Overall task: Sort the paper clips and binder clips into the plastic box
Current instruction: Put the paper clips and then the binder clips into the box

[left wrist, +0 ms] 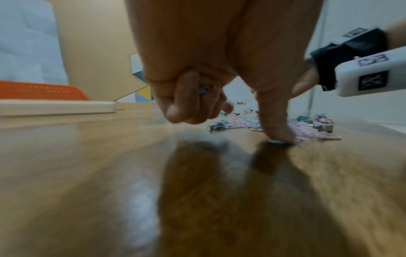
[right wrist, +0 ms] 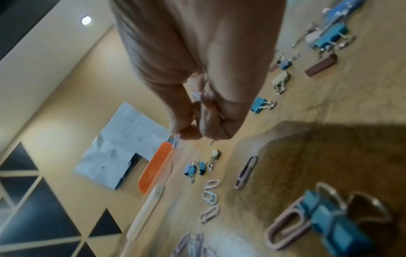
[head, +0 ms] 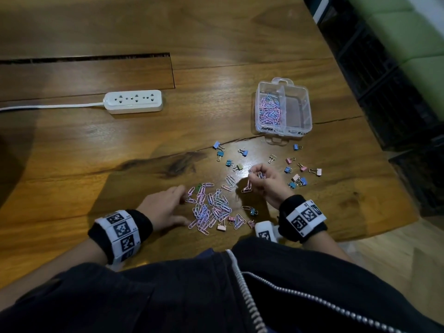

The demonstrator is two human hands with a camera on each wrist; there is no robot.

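A clear plastic box (head: 298,109) stands at the back right; its left compartment holds pink and blue paper clips (head: 269,110), and the right one looks bare. A loose pile of paper clips (head: 211,209) lies in front of me. My left hand (head: 179,198) sits at the pile's left edge. In the left wrist view its fingers (left wrist: 186,104) curl round something bluish and the thumb (left wrist: 275,121) presses a clip against the table. My right hand (head: 258,179) hovers right of the pile, fist closed on several paper clips (right wrist: 196,95). Binder clips (head: 296,181) lie scattered around.
A white power strip (head: 133,101) with its cord lies at the back left. More binder clips (head: 219,150) sit between the pile and the box. The wooden table (head: 96,164) has a crack running near the box, and its right edge is close to the box.
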